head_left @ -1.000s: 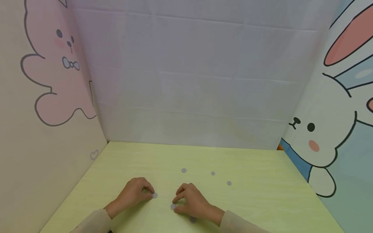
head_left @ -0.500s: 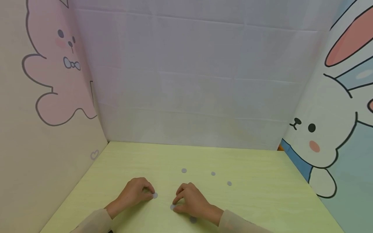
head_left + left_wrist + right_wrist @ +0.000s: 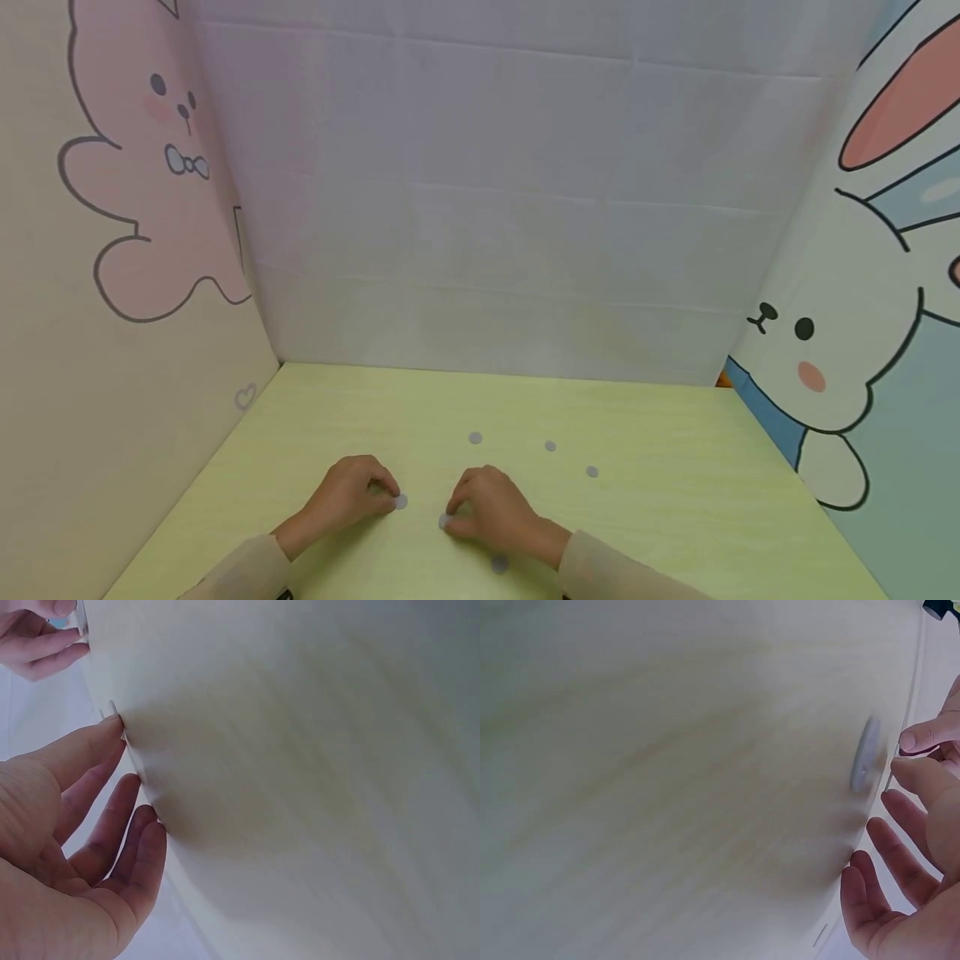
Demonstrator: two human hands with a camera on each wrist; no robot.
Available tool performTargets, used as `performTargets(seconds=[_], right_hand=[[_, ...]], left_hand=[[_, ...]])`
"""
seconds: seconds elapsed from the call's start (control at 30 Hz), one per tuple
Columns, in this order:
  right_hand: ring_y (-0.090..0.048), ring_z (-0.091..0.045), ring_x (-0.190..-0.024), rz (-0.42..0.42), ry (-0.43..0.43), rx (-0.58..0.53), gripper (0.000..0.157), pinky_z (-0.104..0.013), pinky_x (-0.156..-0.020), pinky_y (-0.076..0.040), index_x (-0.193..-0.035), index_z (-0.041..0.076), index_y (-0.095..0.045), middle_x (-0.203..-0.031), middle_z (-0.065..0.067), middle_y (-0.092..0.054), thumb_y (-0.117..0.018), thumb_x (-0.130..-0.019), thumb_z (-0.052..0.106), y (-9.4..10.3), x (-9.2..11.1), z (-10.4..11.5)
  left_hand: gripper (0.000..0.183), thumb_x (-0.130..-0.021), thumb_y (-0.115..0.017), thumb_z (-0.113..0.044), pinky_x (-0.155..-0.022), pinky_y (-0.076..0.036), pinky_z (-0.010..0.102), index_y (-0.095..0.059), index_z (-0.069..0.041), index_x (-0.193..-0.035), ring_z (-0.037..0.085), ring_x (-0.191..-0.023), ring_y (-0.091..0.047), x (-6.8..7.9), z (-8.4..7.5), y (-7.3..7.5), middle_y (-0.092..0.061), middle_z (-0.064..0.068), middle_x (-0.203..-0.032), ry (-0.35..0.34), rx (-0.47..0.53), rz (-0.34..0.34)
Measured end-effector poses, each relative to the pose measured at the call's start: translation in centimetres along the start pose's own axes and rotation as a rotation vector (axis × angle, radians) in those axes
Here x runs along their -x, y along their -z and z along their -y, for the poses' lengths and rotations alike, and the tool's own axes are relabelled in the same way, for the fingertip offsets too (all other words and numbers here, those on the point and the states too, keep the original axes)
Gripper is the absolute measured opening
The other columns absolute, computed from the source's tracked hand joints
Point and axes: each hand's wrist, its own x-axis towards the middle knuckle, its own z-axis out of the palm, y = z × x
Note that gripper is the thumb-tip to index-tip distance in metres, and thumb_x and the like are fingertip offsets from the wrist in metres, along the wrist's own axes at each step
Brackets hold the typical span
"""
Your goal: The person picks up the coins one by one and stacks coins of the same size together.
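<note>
Two flat round grey discs (image 3: 401, 501) under fingertips (image 3: 390, 493).

Bare hands, pale beige sleeves (image 3: 240, 571) — long, plain

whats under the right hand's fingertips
The edge of a small grey disc peeks out from under the right hand, lying on the green table. The rest of the disc is covered.

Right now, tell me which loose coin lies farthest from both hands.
The rightmost coin, alone toward the rabbit wall; the other untouched coins lie closer to the hands.
</note>
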Motion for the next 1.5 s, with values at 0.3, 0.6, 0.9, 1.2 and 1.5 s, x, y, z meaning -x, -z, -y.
performTargets(seconds=[0.3, 0.6, 0.9, 1.2, 1.5], right_hand=[[-0.065, -0.001, -0.087, -0.004, -0.093, -0.087, 0.009, -0.020, -0.082, -0.052, -0.088, 0.017, -0.086, -0.088, 0.014, -0.075, -0.089, -0.088, 0.026, -0.2, -1.7, 0.7], [-0.067, -0.004, -0.085, -0.055, -0.157, -0.124, 0.010, -0.020, -0.079, -0.053, -0.087, 0.015, -0.086, -0.085, 0.011, -0.076, -0.090, -0.087, 0.025, -1.4, -3.4, 1.2], [-0.065, -0.003, -0.083, -0.070, -0.144, -0.054, 0.009, -0.020, -0.080, -0.051, -0.085, 0.018, -0.087, -0.084, 0.011, -0.074, -0.091, -0.085, 0.026, -2.3, -4.4, 1.9], [-0.064, -0.002, -0.082, -0.073, -0.150, -0.028, 0.007, -0.019, -0.078, -0.050, -0.084, 0.019, -0.087, -0.083, 0.011, -0.075, -0.092, -0.082, 0.024, -2.8, -5.0, 2.4], [-0.066, -0.003, -0.083, -0.069, -0.148, -0.007, 0.009, -0.020, -0.080, -0.051, -0.084, 0.019, -0.087, -0.084, 0.012, -0.076, -0.091, -0.084, 0.026, -3.0, -5.5, 3.1]], left_hand=[[0.017, -0.078, -0.095, -0.017, -0.077, -0.053, 0.032, -0.082, -0.026, -0.083, 0.011, -0.088, -0.065, -0.1, -0.1, 0.0, -0.071, -0.015, -0.089, 0.030, 0.011, 0.008], [0.014, -0.079, -0.095, -0.020, -0.076, -0.052, 0.032, -0.083, -0.025, -0.084, 0.013, -0.088, -0.065, -0.1, -0.1, 0.0, -0.071, -0.013, -0.091, 0.028, 0.036, 0.016], [0.016, -0.078, -0.095, -0.017, -0.074, -0.051, 0.031, -0.082, -0.026, -0.083, 0.014, -0.087, -0.065, -0.1, 0.0, 0.0, -0.072, -0.014, -0.090, 0.010, 0.037, 0.012], [0.015, -0.079, -0.095, -0.017, -0.072, -0.048, 0.030, -0.083, -0.025, -0.082, 0.014, -0.086, -0.063, -0.4, 0.2, 0.0, -0.072, -0.014, -0.090, 0.022, 0.045, 0.026], [0.015, -0.079, -0.095, -0.019, -0.075, -0.049, 0.030, -0.083, -0.027, -0.084, 0.011, -0.087, -0.063, -0.4, 0.6, 0.0, -0.073, -0.017, -0.091, 0.003, 0.038, 0.033]])
